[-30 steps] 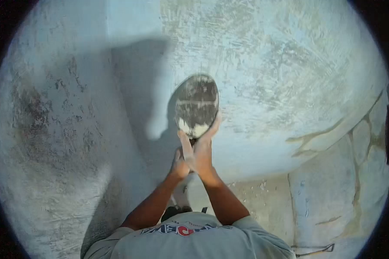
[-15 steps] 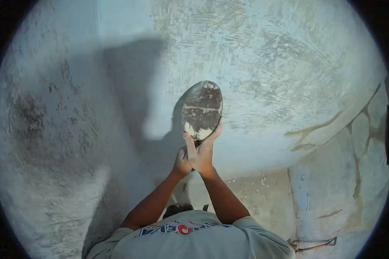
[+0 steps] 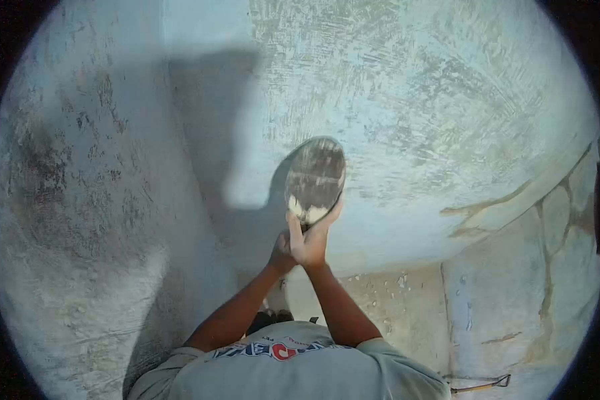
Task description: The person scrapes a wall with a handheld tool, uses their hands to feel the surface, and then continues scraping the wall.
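Note:
An oval, flat tool (image 3: 319, 175) with a worn, dark grey face and pale patches at its lower end is held up in front of a rough, pale blue-grey wall (image 3: 393, 127). My right hand (image 3: 312, 241) is pressed to its lower end, with the thumb and fingers spread along its two sides. Below and to the left, my left hand (image 3: 284, 256) closes around the tool's base, partly hidden by the right hand. The tool casts a shadow on the wall to its left.
Another scraped, stained wall (image 3: 80, 193) stands at the left. A tool with a yellowish shaft and a D-shaped handle (image 3: 483, 387) lies at the lower right. Pale flakes (image 3: 401, 281) are scattered on the floor, and stone-like slabs (image 3: 557, 220) with cracks show at the right.
The oval tool and both hands have shifted slightly downward in the view. The view itself has also shifted a little. The hold on the tool looks the same.

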Available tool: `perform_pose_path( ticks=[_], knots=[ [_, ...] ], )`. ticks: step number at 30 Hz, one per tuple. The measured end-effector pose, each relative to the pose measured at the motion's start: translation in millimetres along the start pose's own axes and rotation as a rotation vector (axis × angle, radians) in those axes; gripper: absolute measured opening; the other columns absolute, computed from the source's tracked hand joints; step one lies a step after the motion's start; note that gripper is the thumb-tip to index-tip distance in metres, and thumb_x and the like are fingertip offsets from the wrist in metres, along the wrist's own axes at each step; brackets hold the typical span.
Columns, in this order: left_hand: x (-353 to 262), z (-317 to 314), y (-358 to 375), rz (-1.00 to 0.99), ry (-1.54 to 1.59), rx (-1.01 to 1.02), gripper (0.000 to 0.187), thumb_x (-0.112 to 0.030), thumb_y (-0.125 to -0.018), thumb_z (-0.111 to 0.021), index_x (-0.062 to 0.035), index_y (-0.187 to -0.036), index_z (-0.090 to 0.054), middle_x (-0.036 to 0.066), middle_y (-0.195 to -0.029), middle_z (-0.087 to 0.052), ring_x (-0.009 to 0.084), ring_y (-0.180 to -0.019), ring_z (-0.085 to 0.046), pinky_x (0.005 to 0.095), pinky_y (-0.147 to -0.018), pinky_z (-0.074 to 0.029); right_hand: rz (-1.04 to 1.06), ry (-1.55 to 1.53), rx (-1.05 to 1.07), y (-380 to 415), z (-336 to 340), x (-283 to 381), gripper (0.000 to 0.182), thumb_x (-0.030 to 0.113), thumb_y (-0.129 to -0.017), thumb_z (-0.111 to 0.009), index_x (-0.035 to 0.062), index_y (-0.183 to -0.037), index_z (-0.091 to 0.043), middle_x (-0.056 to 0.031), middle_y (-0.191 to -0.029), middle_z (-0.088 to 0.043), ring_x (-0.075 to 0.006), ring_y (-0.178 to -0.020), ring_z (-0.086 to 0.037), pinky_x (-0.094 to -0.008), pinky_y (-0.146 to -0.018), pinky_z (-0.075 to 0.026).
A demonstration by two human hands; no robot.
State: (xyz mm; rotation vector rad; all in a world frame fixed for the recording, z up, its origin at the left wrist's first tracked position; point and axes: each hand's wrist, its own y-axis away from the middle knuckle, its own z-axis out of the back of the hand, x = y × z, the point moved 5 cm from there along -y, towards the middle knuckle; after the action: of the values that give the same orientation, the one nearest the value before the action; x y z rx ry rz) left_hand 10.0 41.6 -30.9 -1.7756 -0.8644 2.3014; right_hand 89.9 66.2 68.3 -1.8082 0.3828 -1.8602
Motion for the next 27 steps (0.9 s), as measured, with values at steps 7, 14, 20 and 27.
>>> perform_pose_path(
  ticks=[7, 14, 20, 27],
  knots=[
    [-28.2, 5.8, -15.5, 0.109, 0.23, -0.006, 0.027, -0.023, -0.092, -0.062, -0.0002, -0.106, -0.063, 0.01, -0.097, -0.066, 0.0205, -0.092, -0.062, 0.0379, -0.083, -0.048, -0.045, -0.093, -0.024, -14.0, 3.6, 27.7, 0.106, 0.004, -0.091, -0.067, -0.0028, -0.153, 0.018, -0.0267, -0.147, -0.032, -0.0294, -0.128, -0.044, -0.038, -0.107, -0.037],
    [-37.3, -5.3, 2.9, 0.148, 0.163, -0.047, 0.03, -0.027, -0.092, -0.062, 0.0018, -0.099, -0.062, 0.011, -0.09, -0.065, 0.0203, -0.085, -0.061, 0.04, -0.077, -0.049, 0.002, -0.087, -0.001, 10.5, 4.8, -6.8, 0.101, 0.003, -0.092, -0.063, -0.0069, -0.152, 0.017, -0.0259, -0.149, -0.029, -0.0298, -0.133, -0.038, -0.0391, -0.11, -0.034],
    [-26.4, 1.2, -15.2, 0.299, 0.386, 0.096, 0.039, -0.032, -0.095, -0.059, 0.0027, -0.112, -0.064, 0.006, -0.093, -0.068, 0.0158, -0.09, -0.062, 0.0349, -0.081, -0.05, -0.042, -0.039, 0.005, -7.4, 5.3, 21.4, 0.102, 0.004, -0.092, -0.065, -0.0065, -0.152, 0.017, -0.0258, -0.145, -0.034, -0.029, -0.128, -0.044, -0.0381, -0.107, -0.037],
    [-25.0, -3.2, 0.1, 0.18, 0.166, 0.112, 0.038, -0.026, -0.092, -0.063, 0.0005, -0.119, -0.062, 0.015, -0.108, -0.069, 0.0196, -0.104, -0.064, 0.0388, -0.087, -0.048, 0.065, -0.076, 0.003, 7.0, 5.8, 3.1, 0.104, 0.006, -0.092, -0.066, -0.0049, -0.152, 0.018, -0.0262, -0.144, -0.037, -0.0286, -0.126, -0.047, -0.0384, -0.107, -0.038]
  ],
)
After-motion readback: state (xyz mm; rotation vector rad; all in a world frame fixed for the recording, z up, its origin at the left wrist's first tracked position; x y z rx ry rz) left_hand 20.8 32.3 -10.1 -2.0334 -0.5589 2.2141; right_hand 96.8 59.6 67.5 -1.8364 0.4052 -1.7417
